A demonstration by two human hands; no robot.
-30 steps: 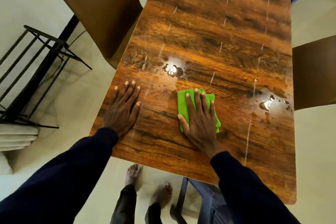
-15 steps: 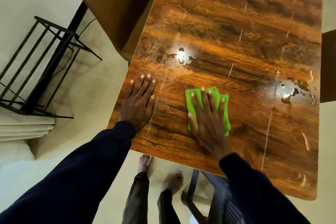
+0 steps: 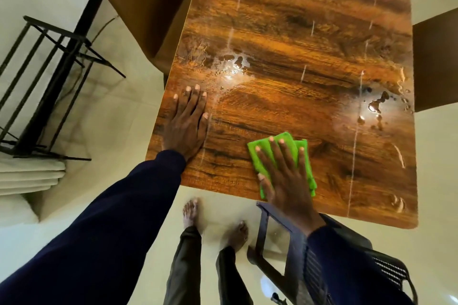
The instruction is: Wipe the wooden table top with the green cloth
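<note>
The green cloth [image 3: 291,146] is lying folded close to the near edge of the tabletop [image 3: 297,32]. The right grip [image 3: 285,186] is pressing it flat with straight, spread fingers, released rather than clenched. Cloth is showing past the fingertips and along both sides of the palm. It is looking soft, light and limp, possibly damp, so a broad flat palm is suiting it better than a pinch. The left grip [image 3: 186,126] is resting flat and empty, well apart. A puddle [image 3: 233,67] is sitting farther up.
</note>
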